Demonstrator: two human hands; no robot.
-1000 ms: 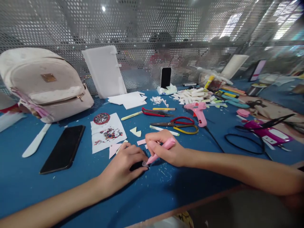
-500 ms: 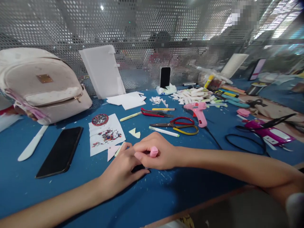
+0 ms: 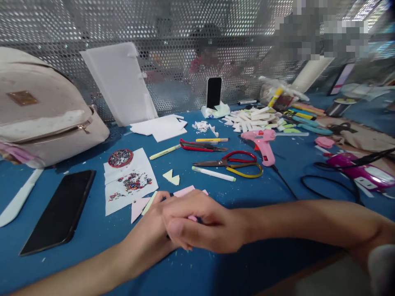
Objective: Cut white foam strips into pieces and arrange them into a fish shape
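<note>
My right hand [image 3: 203, 224] is closed around a slim pink tool [image 3: 193, 218]. Only a bit of its pink end shows between the fingers, so its kind is hidden. It crosses over my left hand [image 3: 154, 218], which rests low on the blue table with its fingers partly covered and the visible ones reaching forward. Just beyond them lies a flat pink piece [image 3: 184, 190]. Beside the left fingers are a pink triangle [image 3: 138, 209] and a pale yellow strip [image 3: 150, 202]. A notched pale yellow piece [image 3: 171, 177] lies farther forward.
Scissors [image 3: 230, 163], a white pen [image 3: 213, 173], a red cutter [image 3: 199, 146] and a pink glue gun [image 3: 261, 146] lie ahead. Leftward are a paper with beads [image 3: 145, 158], a phone [image 3: 60, 211] and a backpack [image 3: 52, 135]. Cut white pieces [image 3: 256, 118] are piled behind.
My right hand has come lower and turned over my left hand, so less of the pink tool shows. The flat pink piece beyond the hands has come into sight. The view has shifted slightly.
</note>
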